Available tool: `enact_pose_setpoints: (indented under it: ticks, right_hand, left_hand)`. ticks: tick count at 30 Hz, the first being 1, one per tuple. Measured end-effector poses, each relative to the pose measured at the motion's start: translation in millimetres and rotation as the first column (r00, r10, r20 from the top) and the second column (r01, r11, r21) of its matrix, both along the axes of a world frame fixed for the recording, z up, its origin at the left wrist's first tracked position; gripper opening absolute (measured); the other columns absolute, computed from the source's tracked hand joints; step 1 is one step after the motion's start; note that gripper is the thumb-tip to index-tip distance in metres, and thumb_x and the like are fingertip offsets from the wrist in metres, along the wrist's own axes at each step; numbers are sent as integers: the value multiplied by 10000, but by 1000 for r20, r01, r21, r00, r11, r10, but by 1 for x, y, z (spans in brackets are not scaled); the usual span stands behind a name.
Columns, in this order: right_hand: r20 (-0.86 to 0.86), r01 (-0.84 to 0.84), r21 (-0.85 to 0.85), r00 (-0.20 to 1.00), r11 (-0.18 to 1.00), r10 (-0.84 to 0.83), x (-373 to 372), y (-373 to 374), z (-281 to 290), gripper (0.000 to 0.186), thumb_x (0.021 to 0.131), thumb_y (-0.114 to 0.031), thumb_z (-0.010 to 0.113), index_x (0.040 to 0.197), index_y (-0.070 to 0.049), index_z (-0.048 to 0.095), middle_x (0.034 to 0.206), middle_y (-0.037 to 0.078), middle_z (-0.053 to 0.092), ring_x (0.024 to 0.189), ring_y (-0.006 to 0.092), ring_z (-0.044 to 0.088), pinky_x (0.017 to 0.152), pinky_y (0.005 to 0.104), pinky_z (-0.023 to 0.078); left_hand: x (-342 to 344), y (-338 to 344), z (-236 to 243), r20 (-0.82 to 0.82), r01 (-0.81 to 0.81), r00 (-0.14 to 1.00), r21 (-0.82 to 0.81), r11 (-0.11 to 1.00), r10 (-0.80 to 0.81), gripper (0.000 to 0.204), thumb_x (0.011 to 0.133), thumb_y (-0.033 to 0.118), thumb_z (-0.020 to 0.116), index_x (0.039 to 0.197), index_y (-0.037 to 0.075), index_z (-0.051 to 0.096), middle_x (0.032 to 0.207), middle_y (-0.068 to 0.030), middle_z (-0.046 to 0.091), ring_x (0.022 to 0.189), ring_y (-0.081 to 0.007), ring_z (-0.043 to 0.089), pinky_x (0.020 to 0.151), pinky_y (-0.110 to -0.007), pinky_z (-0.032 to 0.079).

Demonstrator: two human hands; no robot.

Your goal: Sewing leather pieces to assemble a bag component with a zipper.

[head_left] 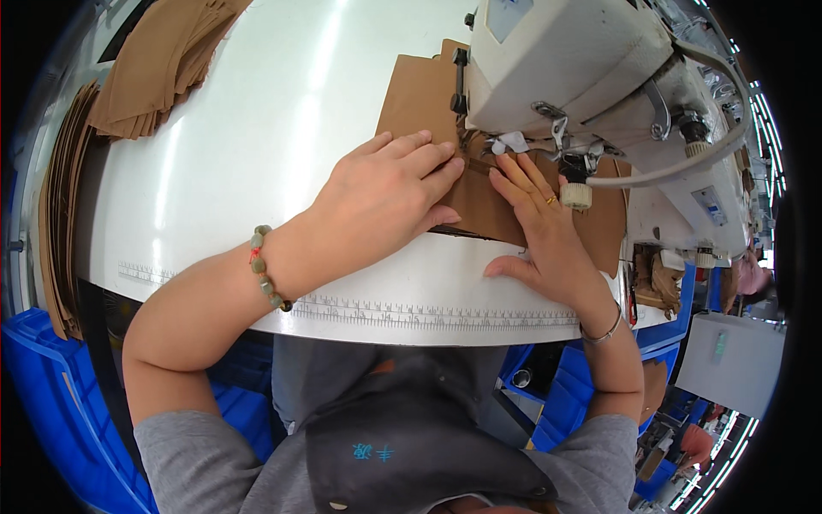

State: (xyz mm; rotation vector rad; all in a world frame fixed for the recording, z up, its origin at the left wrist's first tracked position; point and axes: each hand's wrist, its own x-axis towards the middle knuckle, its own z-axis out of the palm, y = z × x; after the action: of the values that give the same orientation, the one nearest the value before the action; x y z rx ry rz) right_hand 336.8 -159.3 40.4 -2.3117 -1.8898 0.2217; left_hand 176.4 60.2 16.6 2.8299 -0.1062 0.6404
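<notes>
Brown fabric (411, 94) lies under the head of a white sewing machine (565, 68), near its needle and presser foot. My left hand (385, 182) rests flat on the fabric left of the needle, its fingers stretched out. On the other side, my right hand (535, 214) lies over the fabric just below the presser foot, with the fingers extended and the thumb spread out to the left. Both hands press on the cloth from above and grip nothing. The machine head hides part of the fabric.
Brown cut pieces are stacked at the table's far left (163, 68), and more hang over its left edge (60, 206). A printed ruler (428, 314) runs along the front edge. Blue bins (43, 377) stand below the table. A grey hose (676, 176) loops beside the machine.
</notes>
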Motion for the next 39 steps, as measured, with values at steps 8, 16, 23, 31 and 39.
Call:
enact_pose_setpoints:
  ticks: [8,16,23,31,39]
  right_hand:
    - [412,-175,751,878,637,-244,64,-102,58,293,1039,-181,567,909,6,751,847,128,717,746,281,657,702,375,520]
    - [-99,676,721,320,154,-942,351,-349,193,419,1068,-363,597,1207,13,718,1091,91,725,853,169,668,687,303,547]
    - [-605,816,577,415,-16,-679,364,-425,96,442,1083,-342,550,1336,7,645,1248,115,696,1010,213,702,791,358,596]
    - [-364,723,690,397,42,-843,320,-376,123,500,1071,-449,582,1116,37,692,989,85,721,760,167,677,562,312,525]
    - [-528,737,649,256,-190,-810,331,-372,117,608,1050,-501,564,1386,2,619,1286,125,690,1164,268,659,973,399,551]
  left_hand:
    - [3,5,-6,29,20,999,-60,998,-19,480,899,351,766,1278,59,720,1344,-79,697,1269,-284,636,1042,-389,531]
    - [4,5,-9,-34,26,999,-52,998,-28,479,901,356,766,1282,72,706,1353,-66,695,1279,-265,624,1054,-373,518]
    - [4,4,-11,-39,13,999,-78,997,-16,469,920,360,754,1286,71,702,1325,-60,694,1277,-259,622,1059,-376,513]
    - [5,3,-12,-59,11,998,-36,999,-13,488,931,386,734,1282,48,699,1287,-62,691,1271,-248,618,1056,-373,508]
    - [6,5,-14,-20,33,999,-97,995,-35,482,915,372,749,1263,43,703,1215,-60,693,1239,-247,626,1050,-368,510]
